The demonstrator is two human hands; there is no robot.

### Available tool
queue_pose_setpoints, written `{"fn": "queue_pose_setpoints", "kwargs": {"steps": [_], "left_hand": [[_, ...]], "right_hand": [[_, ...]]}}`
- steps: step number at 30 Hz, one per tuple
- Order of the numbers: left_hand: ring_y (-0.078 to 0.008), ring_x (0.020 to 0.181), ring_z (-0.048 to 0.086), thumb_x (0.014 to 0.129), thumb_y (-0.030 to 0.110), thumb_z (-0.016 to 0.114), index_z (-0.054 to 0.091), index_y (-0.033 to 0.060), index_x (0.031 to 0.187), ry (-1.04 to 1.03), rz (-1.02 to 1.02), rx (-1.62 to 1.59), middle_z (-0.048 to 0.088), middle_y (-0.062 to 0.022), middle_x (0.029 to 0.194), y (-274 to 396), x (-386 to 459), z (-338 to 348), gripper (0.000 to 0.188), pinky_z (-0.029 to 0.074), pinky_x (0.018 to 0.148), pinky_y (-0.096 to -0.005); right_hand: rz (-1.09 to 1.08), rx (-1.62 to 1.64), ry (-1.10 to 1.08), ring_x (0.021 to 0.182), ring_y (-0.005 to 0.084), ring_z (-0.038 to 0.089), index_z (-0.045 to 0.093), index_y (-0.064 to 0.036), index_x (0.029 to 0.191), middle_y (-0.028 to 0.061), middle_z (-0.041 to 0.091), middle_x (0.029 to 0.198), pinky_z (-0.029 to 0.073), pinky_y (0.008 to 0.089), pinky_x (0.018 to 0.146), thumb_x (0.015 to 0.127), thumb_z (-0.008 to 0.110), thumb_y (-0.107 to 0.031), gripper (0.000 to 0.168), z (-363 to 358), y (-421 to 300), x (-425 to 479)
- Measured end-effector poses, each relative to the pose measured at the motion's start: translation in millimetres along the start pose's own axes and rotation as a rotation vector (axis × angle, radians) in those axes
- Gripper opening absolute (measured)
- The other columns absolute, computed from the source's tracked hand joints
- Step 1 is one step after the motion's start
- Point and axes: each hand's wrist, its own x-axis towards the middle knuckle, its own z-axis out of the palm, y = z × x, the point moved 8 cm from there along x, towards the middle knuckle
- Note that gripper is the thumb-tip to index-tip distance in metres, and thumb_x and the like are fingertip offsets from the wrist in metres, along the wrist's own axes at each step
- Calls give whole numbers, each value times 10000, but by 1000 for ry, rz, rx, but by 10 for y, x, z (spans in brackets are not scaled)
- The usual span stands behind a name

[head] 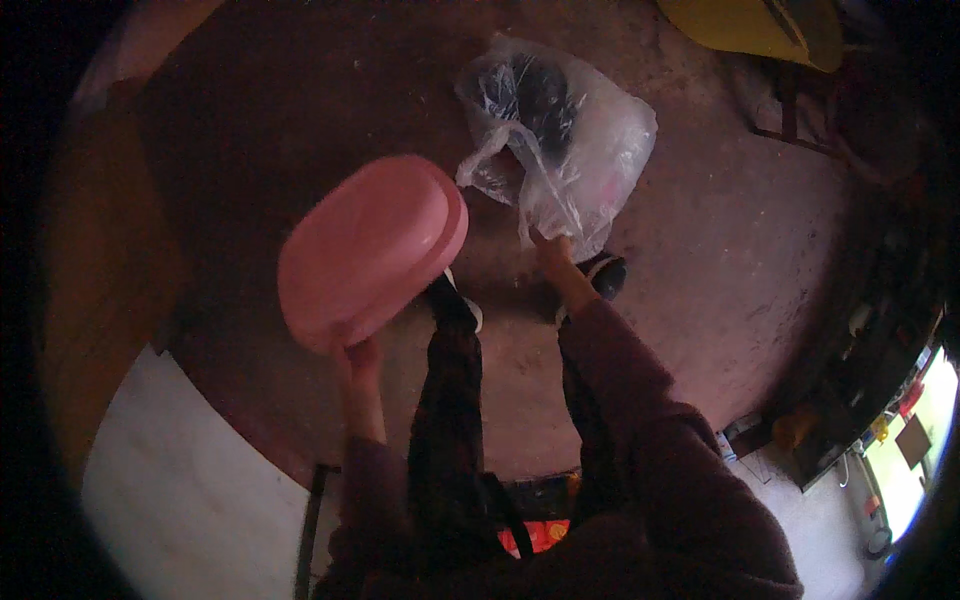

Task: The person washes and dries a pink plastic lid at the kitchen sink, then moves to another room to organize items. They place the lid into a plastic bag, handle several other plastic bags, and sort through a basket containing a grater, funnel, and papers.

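My left hand (358,354) grips the near rim of a pink oval plastic basin (367,247), which is tilted with its smooth rounded side towards the camera. Its fingers are partly hidden by the basin. To the right, my right hand (553,247) holds the near edge of a clear plastic bag (592,150). Something dark shows through the bag's upper left part, and a faint pink patch shows at its lower right. The bag rests on the reddish floor (712,262), just beyond my right shoe (607,276).
A yellow object (757,30) stands at the top right, near a dark metal frame (795,135). A pale surface (195,465) lies at the lower left, with a brown panel (112,262) above it. Dark cluttered things line the right side, beside a bright window-like area (907,450).
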Motion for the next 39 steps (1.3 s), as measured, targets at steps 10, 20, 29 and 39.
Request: {"fn": "queue_pose_setpoints", "kwargs": {"steps": [10,20,29,39], "left_hand": [[-220,972,513,695,-57,543,528,17,1029,-2,-26,-4,543,-90,1056,172,434,-580,342,426,859,-356],[-225,895,545,681,-65,547,545,28,973,268,-290,226,568,-92,972,-180,628,-836,306,475,773,-341],[-195,928,505,772,115,566,527,5,988,-59,-424,1550,540,-84,964,-519,467,-654,245,451,733,-293],[-309,1209,265,620,226,728,167,-56,1280,-533,825,1872,229,-221,1310,-1802,1352,2033,911,224,988,-391]], "right_hand": [[-62,-406,138,1232,252,260,327,-158,1298,73,286,1352,250,399,1000,791,490,-503,634,-550,-626,949],[-191,-823,552,1185,376,267,344,-121,1276,182,302,1274,306,546,890,608,597,-647,887,-888,-1421,1288],[-585,-950,198,852,272,559,535,-102,1070,135,575,970,429,386,766,756,553,-395,430,-1215,-1251,1907],[-1394,-1249,21,721,248,589,573,-87,838,100,604,774,467,347,608,725,576,-211,167,-982,-1390,493]]}}
